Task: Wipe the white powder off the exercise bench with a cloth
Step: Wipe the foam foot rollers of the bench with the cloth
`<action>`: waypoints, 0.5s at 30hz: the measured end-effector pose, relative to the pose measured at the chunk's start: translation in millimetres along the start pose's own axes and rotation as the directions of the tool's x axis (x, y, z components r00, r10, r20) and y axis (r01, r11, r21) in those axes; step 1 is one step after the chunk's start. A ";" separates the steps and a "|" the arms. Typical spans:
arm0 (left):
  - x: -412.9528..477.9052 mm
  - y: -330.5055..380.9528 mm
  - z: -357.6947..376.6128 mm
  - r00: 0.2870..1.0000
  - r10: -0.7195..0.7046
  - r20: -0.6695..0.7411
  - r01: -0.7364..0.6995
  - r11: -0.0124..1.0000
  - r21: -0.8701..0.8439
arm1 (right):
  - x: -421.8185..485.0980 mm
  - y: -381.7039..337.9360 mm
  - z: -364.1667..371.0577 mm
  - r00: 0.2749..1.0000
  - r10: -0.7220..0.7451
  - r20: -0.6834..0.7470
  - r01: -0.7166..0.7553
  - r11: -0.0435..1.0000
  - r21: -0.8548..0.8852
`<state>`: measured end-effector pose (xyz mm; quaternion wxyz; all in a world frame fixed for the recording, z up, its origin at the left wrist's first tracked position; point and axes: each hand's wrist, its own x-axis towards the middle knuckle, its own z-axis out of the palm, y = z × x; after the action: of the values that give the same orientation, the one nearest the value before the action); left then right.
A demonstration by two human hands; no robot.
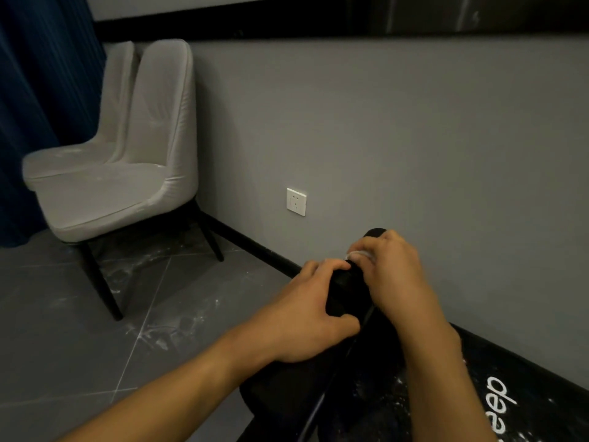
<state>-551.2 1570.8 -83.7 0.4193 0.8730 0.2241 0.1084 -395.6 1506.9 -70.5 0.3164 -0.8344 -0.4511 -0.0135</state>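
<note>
the white cloth (pixel 358 254) is pinched by the right hand (pixel 393 275) at the far end of the bench (pixel 541 390); the pad (pixel 345 291) is gripped by the left hand (pixel 306 317); powder (pixel 400 382) is left near the lettering (pixel 498 406); wiping is judged unfinished

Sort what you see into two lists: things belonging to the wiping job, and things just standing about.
Job: exercise bench; white powder on it; white cloth, held by the right hand; left hand gripping the bench's black pad.
Standing about: grey chairs; wall socket; blue curtain.
</note>
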 end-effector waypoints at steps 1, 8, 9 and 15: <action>-0.8 -0.2 0.9 1.000 0.003 -0.007 -0.003 1.000 -0.008 | 0.5 1.5 -5.2 0.998 -0.002 0.063 0.003 1.000 -0.015; -3.9 -3.0 -0.9 1.000 0.017 0.021 -0.016 0.999 -0.031 | -22.6 18.6 -47.8 0.941 -0.049 0.334 0.020 0.996 0.091; -3.2 -2.4 -1.7 1.000 0.017 0.022 -0.016 1.000 -0.022 | -23.3 21.1 -50.2 0.940 -0.037 0.339 0.009 0.997 0.082; -5.1 1.6 -2.5 1.000 0.027 0.012 -0.028 0.998 0.064 | -15.5 4.9 -13.2 0.994 -0.102 -0.050 0.109 0.977 0.181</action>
<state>-556.1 1569.2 -80.9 0.3909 0.8896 0.2130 0.1023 -397.5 1486.3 -67.3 0.4000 -0.7761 -0.4876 -0.0054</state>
